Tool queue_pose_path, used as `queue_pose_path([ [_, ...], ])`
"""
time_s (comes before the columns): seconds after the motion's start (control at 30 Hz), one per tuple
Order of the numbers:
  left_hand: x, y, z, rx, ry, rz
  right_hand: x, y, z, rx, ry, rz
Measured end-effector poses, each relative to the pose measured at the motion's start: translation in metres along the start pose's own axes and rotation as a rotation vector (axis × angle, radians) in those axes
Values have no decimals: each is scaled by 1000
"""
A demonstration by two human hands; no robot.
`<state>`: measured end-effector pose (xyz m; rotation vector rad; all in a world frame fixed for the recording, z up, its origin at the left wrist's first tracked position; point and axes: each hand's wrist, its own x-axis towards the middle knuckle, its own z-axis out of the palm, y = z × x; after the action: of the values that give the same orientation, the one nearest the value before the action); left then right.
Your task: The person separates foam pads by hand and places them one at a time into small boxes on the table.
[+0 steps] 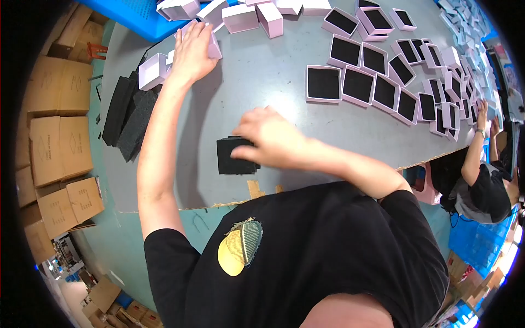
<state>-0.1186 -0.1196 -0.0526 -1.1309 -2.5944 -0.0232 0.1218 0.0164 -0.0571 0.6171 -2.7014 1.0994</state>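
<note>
My left hand (pixel 196 54) reaches to the table's far left part, its fingers spread over a pale pink box (pixel 214 46); whether it grips the box is unclear. Beside its wrist stands another open pink box (pixel 153 71). Near the front edge my right hand (pixel 265 136) hovers at a stack of black foam pads (pixel 229 158), its thumb over the pads and its fingers partly blurred. Stacked black foam strips (pixel 123 112) lie at the left. To the right, several pink boxes (pixel 358 86) have black inserts in them.
A blue crate (pixel 128 16) and more pink boxes (pixel 240 18) are at the back. Pink boxes crowd the right side of the grey table (pixel 262 71). A co-worker (pixel 484 180) sits at the right, hands near the boxes. Cartons (pixel 60 142) stand left.
</note>
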Motion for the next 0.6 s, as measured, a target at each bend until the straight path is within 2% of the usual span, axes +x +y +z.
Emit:
queue_pose_path([
  [0.1,8,-1,0,-157,-13,44,3,-14,20,-85,-119,35],
  [0.2,4,42,-11,-626,-16,165,1,-15,16,-3,-4,-16],
  [0.27,-4,78,-14,-540,-28,355,-2,-9,10,316,-51,64],
  [0.33,-12,108,-31,-611,-281,358,-7,-2,-12,630,-106,195],
  [0.37,-17,110,-22,-748,-360,383,-12,5,-29,624,-82,155],
  [0.4,-23,111,-15,-735,-283,383,-18,14,-47,618,-58,116],
  [0.5,-38,107,-14,-662,-94,339,-31,43,-98,661,-11,277],
  [0.6,-50,96,-2,-944,-279,25,-23,72,-121,824,138,521],
])
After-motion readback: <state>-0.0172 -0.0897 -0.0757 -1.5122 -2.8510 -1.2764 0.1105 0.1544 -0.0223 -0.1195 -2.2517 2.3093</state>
